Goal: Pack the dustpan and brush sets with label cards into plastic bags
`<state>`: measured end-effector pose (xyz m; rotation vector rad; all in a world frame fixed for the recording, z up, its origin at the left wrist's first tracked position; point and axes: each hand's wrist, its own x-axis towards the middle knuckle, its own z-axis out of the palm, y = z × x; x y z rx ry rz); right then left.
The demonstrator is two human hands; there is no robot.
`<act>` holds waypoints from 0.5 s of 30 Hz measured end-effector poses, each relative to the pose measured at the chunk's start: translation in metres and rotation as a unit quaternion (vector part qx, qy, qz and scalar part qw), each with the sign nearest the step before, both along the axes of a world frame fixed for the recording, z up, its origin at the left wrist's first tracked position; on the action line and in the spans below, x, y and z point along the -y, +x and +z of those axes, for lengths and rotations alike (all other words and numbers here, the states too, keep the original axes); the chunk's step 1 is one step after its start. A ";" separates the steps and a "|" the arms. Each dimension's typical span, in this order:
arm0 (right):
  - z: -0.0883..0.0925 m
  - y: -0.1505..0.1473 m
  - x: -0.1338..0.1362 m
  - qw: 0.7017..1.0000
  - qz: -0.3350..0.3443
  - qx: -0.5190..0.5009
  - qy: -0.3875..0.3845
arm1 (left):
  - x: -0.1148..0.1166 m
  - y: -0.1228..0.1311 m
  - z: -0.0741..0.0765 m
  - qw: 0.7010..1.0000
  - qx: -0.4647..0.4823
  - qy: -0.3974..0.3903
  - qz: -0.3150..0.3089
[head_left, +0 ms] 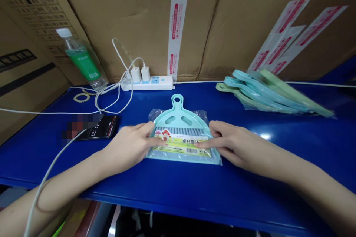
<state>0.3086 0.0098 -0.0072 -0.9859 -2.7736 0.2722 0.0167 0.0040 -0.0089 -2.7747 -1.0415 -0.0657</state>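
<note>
A light-blue dustpan and brush set (178, 118) in clear plastic lies flat on the blue table, its handle pointing away from me. A yellow-green printed label (178, 144) crosses the grey bristles. My left hand (133, 142) grips the set's left edge, with the index finger resting on the label. On the right edge, my right hand (236, 142) holds the set in the same way, its index finger extended over the label near the barcode. The undersides of both hands' grips are partly hidden.
Several bagged blue and green dustpans (272, 92) lie at the back right. A power strip (155, 83) with chargers, a bottle (85, 63), a phone (102, 127), a beaded bracelet (81, 97) and white cables occupy the left. Cardboard (133, 11) stands behind the blue table (178, 189).
</note>
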 end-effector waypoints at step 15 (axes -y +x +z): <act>0.007 0.009 -0.002 0.995 -0.038 0.006 -0.089 | -0.004 -0.011 0.004 0.996 0.092 0.017 -0.001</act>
